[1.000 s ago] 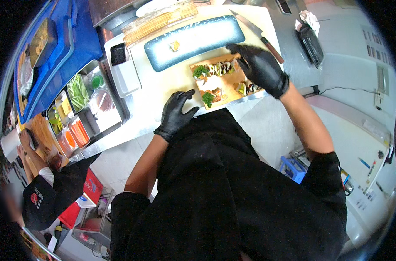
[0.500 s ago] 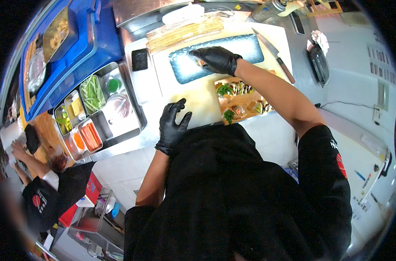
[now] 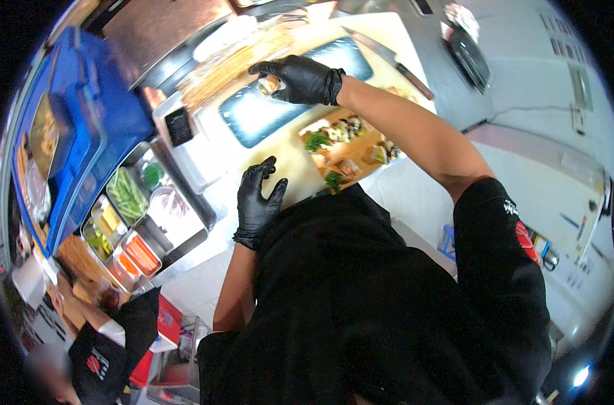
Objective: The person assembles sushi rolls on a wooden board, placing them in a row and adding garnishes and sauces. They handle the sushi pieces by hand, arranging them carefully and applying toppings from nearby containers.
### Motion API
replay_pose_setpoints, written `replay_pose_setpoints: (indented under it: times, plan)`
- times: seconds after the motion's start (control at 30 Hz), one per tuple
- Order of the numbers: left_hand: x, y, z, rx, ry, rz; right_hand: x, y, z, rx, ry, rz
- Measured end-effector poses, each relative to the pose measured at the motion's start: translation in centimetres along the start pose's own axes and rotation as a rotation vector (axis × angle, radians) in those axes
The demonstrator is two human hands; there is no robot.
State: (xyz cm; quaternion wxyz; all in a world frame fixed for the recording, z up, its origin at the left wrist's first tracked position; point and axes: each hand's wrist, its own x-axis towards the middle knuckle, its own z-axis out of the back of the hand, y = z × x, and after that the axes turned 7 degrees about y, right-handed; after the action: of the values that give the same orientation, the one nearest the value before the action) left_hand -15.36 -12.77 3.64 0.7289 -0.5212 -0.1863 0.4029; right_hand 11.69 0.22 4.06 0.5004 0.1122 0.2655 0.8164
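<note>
My right hand (image 3: 301,79), in a black glove, pinches a sushi roll piece (image 3: 271,84) with pale rice and an orange part. It hovers over the long blue rectangular plate (image 3: 249,128), whose visible surface is bright with glare. Nearer to me, my gloved left hand (image 3: 258,202) holds nothing; its thumb stands apart from the curved fingers above the near edge of the cutting board (image 3: 280,152). To its right lies a wooden serving board (image 3: 340,154) bearing several sushi pieces and green curly garnish, partly hidden under my right forearm.
A knife (image 3: 388,57) rests beyond the plate, beside a bamboo mat (image 3: 232,67) at the back. On the left are a steel tray of vegetable containers (image 3: 202,233), a small black box (image 3: 179,127) and a blue bin (image 3: 104,88). A co-worker (image 3: 111,344) stands at lower left.
My right hand has lifted off the plate with the sushi roll piece, now plainly visible in its fingers. My left hand keeps its pose. The whole view has turned and shifted.
</note>
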Motion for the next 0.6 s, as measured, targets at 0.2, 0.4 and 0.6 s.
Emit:
replay_pose_setpoints:
  times: [0.2,0.4,0.6]
  plan:
    - [-0.2,-0.2,-3.3,0.107,0.223,-0.164,-14.2,6.2,7.7,-0.081,0.034,-0.054]
    - [-1.0,-1.1,-8.6,0.163,0.071,-0.219,-23.7,7.8,2.0,-0.244,0.223,-0.145]
    - [-0.8,-0.8,-13.9,0.134,-0.159,-0.181,-22.4,6.3,-0.5,-0.448,0.289,-0.07]
